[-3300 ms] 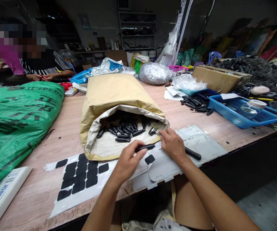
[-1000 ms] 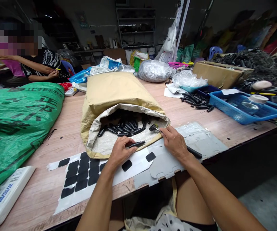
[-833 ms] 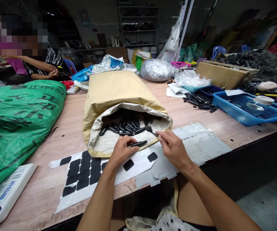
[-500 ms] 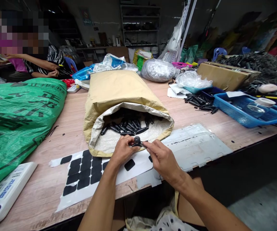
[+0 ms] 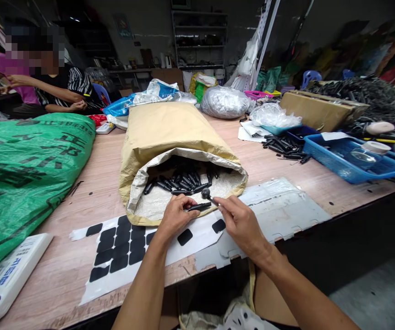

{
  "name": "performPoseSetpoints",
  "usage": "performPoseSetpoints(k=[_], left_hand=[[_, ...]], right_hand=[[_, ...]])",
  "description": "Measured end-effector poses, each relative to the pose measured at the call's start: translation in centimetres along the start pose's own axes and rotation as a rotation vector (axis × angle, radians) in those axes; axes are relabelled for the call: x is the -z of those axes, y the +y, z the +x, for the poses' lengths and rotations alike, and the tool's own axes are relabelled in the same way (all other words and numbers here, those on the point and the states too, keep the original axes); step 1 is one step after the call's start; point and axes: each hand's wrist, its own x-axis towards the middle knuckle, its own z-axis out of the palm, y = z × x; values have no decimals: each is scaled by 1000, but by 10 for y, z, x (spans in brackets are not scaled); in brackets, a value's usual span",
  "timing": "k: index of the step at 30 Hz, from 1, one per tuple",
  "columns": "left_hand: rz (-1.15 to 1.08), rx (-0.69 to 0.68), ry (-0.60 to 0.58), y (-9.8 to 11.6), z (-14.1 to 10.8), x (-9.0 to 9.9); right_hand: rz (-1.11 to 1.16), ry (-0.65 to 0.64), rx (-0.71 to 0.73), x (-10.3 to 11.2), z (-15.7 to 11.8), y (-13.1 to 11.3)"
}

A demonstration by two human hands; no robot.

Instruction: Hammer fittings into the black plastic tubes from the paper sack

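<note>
My left hand [image 5: 177, 213] is closed on a slim black tube-like part [image 5: 200, 206] at the mouth of a tan woven sack [image 5: 170, 126]. Between the fingertips of my right hand [image 5: 241, 222] is the thin stem of a black ball-ended piece [image 5: 206, 194], its round head pointing left and away from me. The two pieces are close together but apart. Inside the open sack lie several similar black parts [image 5: 187, 178] in a loose heap. Below my hands is a white sheet [image 5: 168, 249] bearing black rounded-square stickers [image 5: 184, 236].
A green printed sack [image 5: 29, 156] and a white device [image 5: 15, 275] lie at left. To the right are loose black parts [image 5: 280, 145], a blue basket [image 5: 352, 167] and a cardboard box [image 5: 317, 110]. Two people [image 5: 63, 89] sit at far left. The table's front edge runs below my forearms.
The ball-ended piece has moved right and slightly up with my right hand, away from the part in my left hand. My left hand has stayed nearly in place.
</note>
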Motion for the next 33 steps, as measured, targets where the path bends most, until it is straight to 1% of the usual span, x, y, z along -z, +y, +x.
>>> performPoseSetpoints(k=[3, 6, 8, 11, 13, 16, 21, 23, 25, 26, 28, 29, 30, 31, 33], left_hand=[[5, 2, -22, 0, 0, 2], [9, -3, -38, 0, -1, 4], [6, -11, -49, 1, -1, 5], [23, -17, -74, 0, 0, 6], [51, -25, -81, -2, 1, 5], [88, -44, -76, -5, 2, 3], [130, -58, -66, -8, 4, 1], [146, -55, -63, -6, 5, 1], [157, -38, -51, 2, 2, 3], [154, -32, -46, 10, -2, 5], [102, -32, -60, 32, -17, 11], [48, -35, -94, 46, -28, 14], [-18, -37, -153, 60, -42, 17], [-89, -28, -244, 73, -56, 18], [-178, 22, -470, 90, -87, 13]], right_hand=[[-128, 35, -62, 13, 17, 13], [-329, 6, -128, 19, 31, 32], [-450, -17, -137, 17, 34, 44], [-562, -7, -86, 8, 30, 58], [-600, 15, -54, 3, 26, 62], [-617, 23, -43, 0, 23, 62], [-613, 14, -66, 2, 25, 59], [-608, 6, -82, 2, 26, 59], [-606, -5, -93, 2, 26, 58], [-606, -11, -97, 2, 26, 58], [-607, -17, -102, 3, 26, 58], [-607, -20, -104, 3, 26, 58], [-609, -22, -104, 3, 26, 58], [-613, -25, -103, 3, 26, 58], [-620, -32, -102, 3, 26, 58]])
